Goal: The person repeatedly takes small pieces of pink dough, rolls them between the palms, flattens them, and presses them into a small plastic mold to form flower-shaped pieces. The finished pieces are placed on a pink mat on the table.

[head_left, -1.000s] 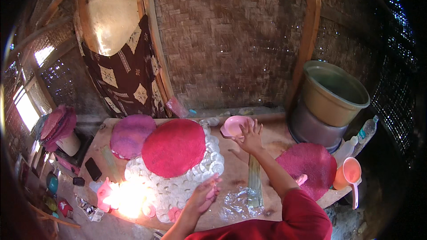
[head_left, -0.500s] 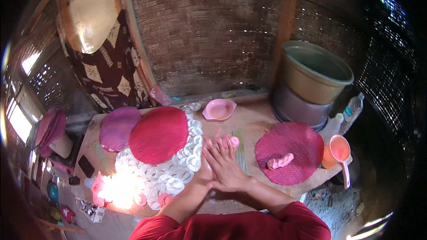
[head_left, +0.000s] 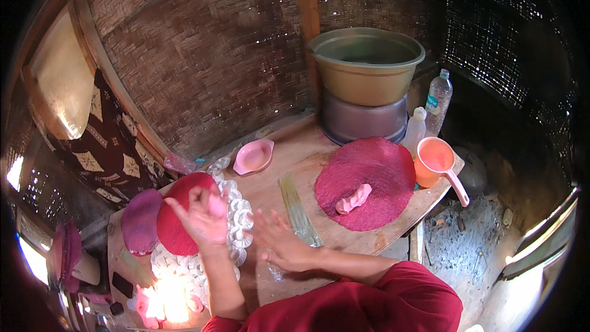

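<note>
Lumps sit one in left hand, one on mat

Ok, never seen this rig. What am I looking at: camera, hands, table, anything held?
No machine: these are one person's bare hands, seen from above by a fisheye camera worn on the head, so straight edges bend. On the brown wooden table lie small round white pieces, a two-handled pink dish and a flat round dark-red mat carrying a twisted pink lump. A small pink piece shows at the left hand; blur hides the grip. The right hand is open, apparently holding nothing.
</note>
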